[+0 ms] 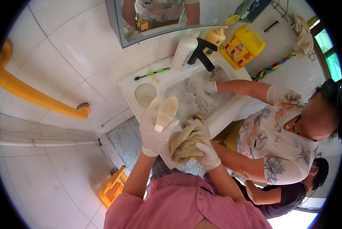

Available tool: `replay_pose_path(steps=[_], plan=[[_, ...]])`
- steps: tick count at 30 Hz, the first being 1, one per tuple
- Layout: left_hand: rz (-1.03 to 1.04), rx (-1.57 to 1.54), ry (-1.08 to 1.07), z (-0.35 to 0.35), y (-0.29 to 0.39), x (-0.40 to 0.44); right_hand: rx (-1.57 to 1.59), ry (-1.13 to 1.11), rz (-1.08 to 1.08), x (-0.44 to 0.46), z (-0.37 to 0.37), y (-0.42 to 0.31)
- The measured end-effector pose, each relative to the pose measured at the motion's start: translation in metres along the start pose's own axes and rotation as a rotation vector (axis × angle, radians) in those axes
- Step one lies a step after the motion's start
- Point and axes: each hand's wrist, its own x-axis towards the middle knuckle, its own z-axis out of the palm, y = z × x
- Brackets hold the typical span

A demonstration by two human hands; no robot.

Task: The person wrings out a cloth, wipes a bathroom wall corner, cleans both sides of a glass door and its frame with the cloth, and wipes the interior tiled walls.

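My left hand [154,131], in a thin white glove, is closed round a cream, oval-ended object [167,111], perhaps a brush. A crumpled beige cloth [184,145] is held in my right hand [208,155], also gloved, near the front edge of the white sink [126,86]. A co-worker's gloved hand [198,126] touches the cloth's upper side. Foamy water [190,95] fills the basin, where the co-worker's other gloved hand [210,87] is partly hidden by suds.
A green toothbrush [152,73], white bottle [185,49], black faucet [202,55], pump bottle [215,38] and yellow jug [242,46] line the sink's back. The co-worker [278,133] leans in from the right, another person [281,198] behind. Yellow grab bar [37,91] at left.
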Motion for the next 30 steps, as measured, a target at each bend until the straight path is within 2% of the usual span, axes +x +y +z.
replay_pose_path(steps=[2,3,5,6,7,8,10,11,12,13,14,15,17,18,20,21,22,24,25,27,28,30], plan=[[-0.051,-0.196,-0.033,0.003,0.018,0.008,-0.117,0.005,-0.079,-0.004,0.015,-0.023],[-0.049,-0.197,-0.032,0.006,0.020,0.010,-0.232,0.014,-0.156,-0.006,0.021,-0.035],[-0.219,-0.263,-0.051,0.009,0.023,0.012,-0.279,0.015,-0.199,-0.012,0.040,-0.058],[-0.216,-0.264,-0.051,0.009,0.021,0.013,-0.309,0.016,-0.317,-0.014,0.059,-0.070],[-0.057,-0.021,-0.055,0.007,0.016,0.014,-0.338,0.018,-0.436,-0.015,0.076,-0.080],[0.099,0.220,-0.060,0.006,0.012,0.013,-0.338,0.022,-0.437,-0.015,0.095,-0.085],[0.108,0.257,-0.096,0.007,0.007,0.012,-0.639,0.060,-0.664,-0.008,0.126,-0.088],[0.118,0.298,-0.133,0.008,0.005,0.011,-0.921,-0.032,-0.833,0.010,0.120,-0.087],[0.119,0.297,-0.139,0.010,0.003,0.010,-1.068,-0.080,-0.910,0.020,0.120,-0.084],[0.104,0.055,-0.095,0.013,0.000,0.008,-1.205,-0.126,-0.998,0.030,0.120,-0.080],[0.087,-0.187,-0.050,0.014,-0.001,0.009,-1.403,-0.123,-0.981,0.035,0.128,-0.072],[0.090,-0.187,-0.050,0.012,0.006,0.011,-1.602,-0.122,-0.958,0.040,0.133,-0.066],[-0.512,-1.250,-0.072,0.007,0.022,0.013,-1.538,-0.100,-0.970,0.049,0.135,-0.057],[-0.509,-1.251,-0.068,0.007,0.018,0.011,-1.471,-0.082,-0.984,0.053,0.137,-0.055],[0.043,-0.269,-0.126,0.003,-0.002,0.007,-1.510,-0.113,-0.920,0.056,0.144,-0.061],[0.049,-0.266,-0.124,0.002,-0.013,0.006,-1.553,-0.135,-0.862,0.060,0.147,-0.067],[0.079,-0.063,-0.138,0.001,-0.024,0.004,-1.553,-0.138,-0.869,0.069,0.143,-0.069],[0.322,0.276,-0.084,-0.001,-0.022,0.009,-1.352,-0.067,-0.686,0.088,0.129,-0.068],[0.322,0.275,-0.082,-0.001,-0.021,0.008,-1.354,-0.068,-0.686,0.090,0.128,-0.067],[0.079,0.007,-0.067,0.001,-0.017,0.007,-1.036,-0.067,-0.551,0.093,0.131,-0.067],[0.083,0.005,-0.069,0.001,-0.013,0.007,-1.036,-0.066,-0.556,0.100,0.125,-0.067],[0.038,-0.032,-0.068,0.002,-0.002,0.008,-0.786,-0.034,-0.458,0.118,0.100,-0.067]])
